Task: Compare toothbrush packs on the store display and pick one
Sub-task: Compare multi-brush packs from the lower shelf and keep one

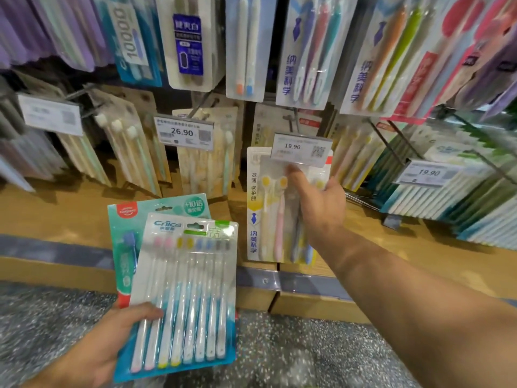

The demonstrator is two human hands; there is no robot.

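Note:
My left hand (112, 340) grips two toothbrush packs at their lower left corner, thumb on top. The front one is a blue Cnice pack (184, 298) with several pastel-headed brushes. Behind it sits a green and red Colgate pack (126, 247). My right hand (316, 203) reaches to the display and holds a white pack (265, 214) with yellow, pink and blue brushes, which hangs on a hook under a 19.90 price tag (300, 149). The fingers curl round the pack's right edge and the thumb lies on its front.
Many more toothbrush packs hang in rows on hooks above and to both sides. Price tags read 26.90 (183, 133) and 19.90 (428, 173). A wooden shelf base (56, 219) with a grey strip runs below. Speckled grey floor (279, 354) lies underneath.

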